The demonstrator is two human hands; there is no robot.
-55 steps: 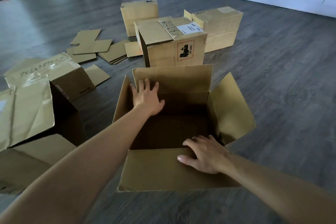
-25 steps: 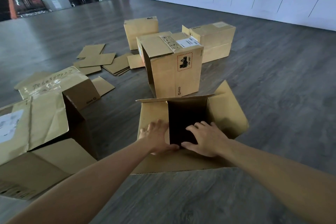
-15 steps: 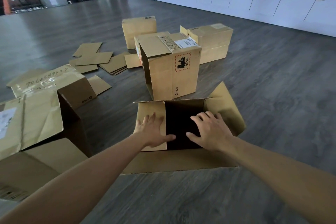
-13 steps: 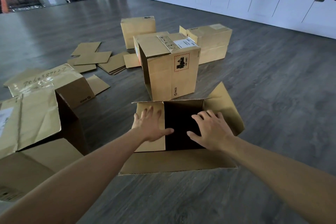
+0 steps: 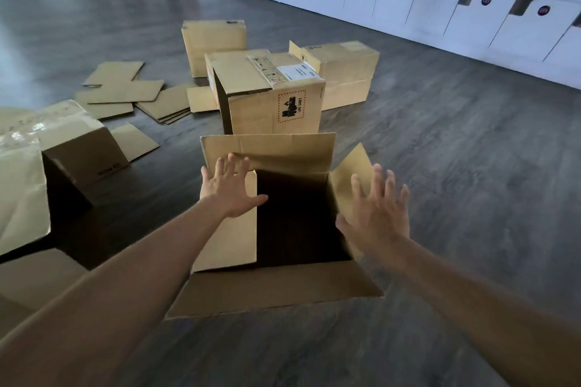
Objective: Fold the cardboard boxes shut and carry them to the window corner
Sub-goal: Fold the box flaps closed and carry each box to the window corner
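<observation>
Both hands, left (image 5: 231, 190) and right (image 5: 377, 212), spread flat-fingered over the open brown cardboard box (image 5: 276, 289); just beyond it stands a labelled brown carton (image 5: 270, 94), with flat cardboard sheets (image 5: 125, 94) beyond-left.

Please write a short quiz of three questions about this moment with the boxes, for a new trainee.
1. True or false: the left flap of the open box is folded inward.
2. Which hand lies on that flap: A the left hand, B the right hand?
3. Fill in: the box with the warning label stands ___ the open box.

Key: 1 true; 2 A; 3 behind.
</observation>
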